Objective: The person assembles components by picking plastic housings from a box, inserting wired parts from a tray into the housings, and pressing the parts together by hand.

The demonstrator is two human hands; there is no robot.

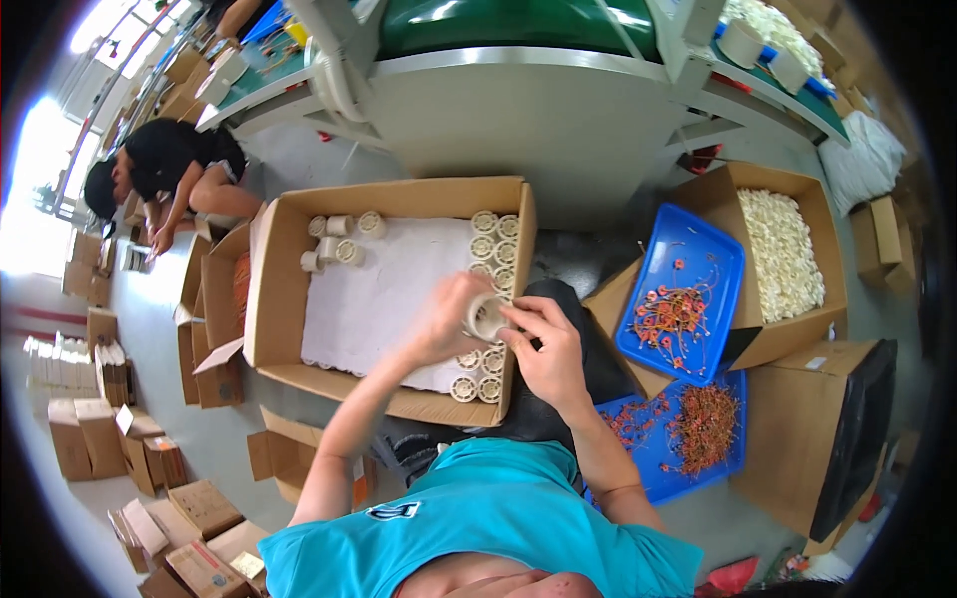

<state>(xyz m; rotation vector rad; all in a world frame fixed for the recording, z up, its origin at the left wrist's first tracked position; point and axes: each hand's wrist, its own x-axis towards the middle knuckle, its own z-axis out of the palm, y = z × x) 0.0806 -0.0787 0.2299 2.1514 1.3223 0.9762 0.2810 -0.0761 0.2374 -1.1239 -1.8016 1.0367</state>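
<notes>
Over the right side of a large open cardboard box [399, 407], a white round hollow plastic part [486, 317] is held between my two hands. My left hand [444, 321], somewhat blurred, closes around its left side. At its right rim, the thumb and fingers of my right hand [546, 349] are pressed together; whether they also hold something small is hidden. Below, similar white cylindrical parts [482, 248] stand in rows along the box's right wall. Several more white cylinders [349, 251] sit at the box's far left corner, some lying on their side. A pale sheet [379, 289] lines the box.
To my right, a blue tray [648, 234] holds red parts with thin wires. A second blue tray [653, 485] lies below it with more. Beside them is a carton [743, 184] of small cream-coloured pieces. A grey machine [518, 130] stands ahead; a person [184, 164] crouches far left.
</notes>
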